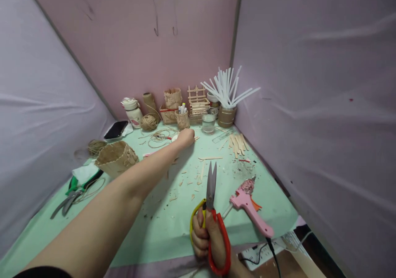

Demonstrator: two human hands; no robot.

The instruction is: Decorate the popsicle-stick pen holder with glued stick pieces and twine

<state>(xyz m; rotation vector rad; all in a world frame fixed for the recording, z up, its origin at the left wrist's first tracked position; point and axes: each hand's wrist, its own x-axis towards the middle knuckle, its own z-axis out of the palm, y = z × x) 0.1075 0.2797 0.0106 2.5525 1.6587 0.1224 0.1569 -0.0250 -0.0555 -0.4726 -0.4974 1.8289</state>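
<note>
My right hand (206,232) grips a pair of scissors (211,187) with red and yellow handles at the table's front edge. The blades point away from me, slightly parted. My left arm stretches across the table, and my left hand (185,137) is low over the far side, in front of a small woven cup of markers (182,119). Its fingers look curled in; what they hold, if anything, is hidden. Bits of thin wood show just beside the fingertips. A loose coil of twine (156,139) lies left of that hand, and a flat wooden stick (210,158) lies nearer me.
A pink glue gun (252,212) lies right of the scissors, its cord running off the edge. Wooden sticks (238,145), a glass of water (208,122) and a pot of white glue sticks (227,116) stand further back. Left are a woven basket (116,158) and green-handled pruning shears (72,197).
</note>
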